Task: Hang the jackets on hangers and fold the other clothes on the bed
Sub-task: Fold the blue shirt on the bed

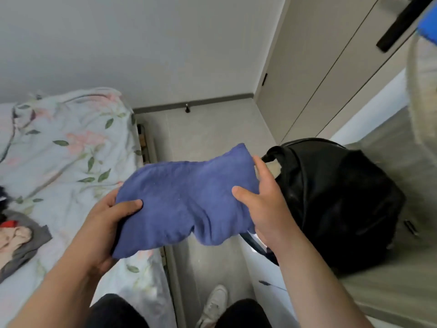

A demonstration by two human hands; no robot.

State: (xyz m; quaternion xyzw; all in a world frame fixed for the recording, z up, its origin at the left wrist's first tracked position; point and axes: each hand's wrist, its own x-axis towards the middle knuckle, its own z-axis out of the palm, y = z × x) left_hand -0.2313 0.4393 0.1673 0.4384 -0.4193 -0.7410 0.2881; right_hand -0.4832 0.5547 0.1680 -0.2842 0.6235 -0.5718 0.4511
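I hold a folded blue garment (184,197) in the air between the bed (71,150) and the black jacket (338,197). My left hand (106,223) grips its left end, thumb on top and fingers underneath. My right hand (262,204) grips its right end the same way. The garment sags in the middle. The black leather jacket lies heaped on a grey surface to the right. A pile of unfolded clothes (19,237), grey, red and peach, sits on the bed's left side.
The bed has a floral cover. A strip of tiled floor (208,143) runs between the bed and the grey surface (390,292). Wardrobe doors (319,79) stand at the back right. My white shoe (214,304) is on the floor below.
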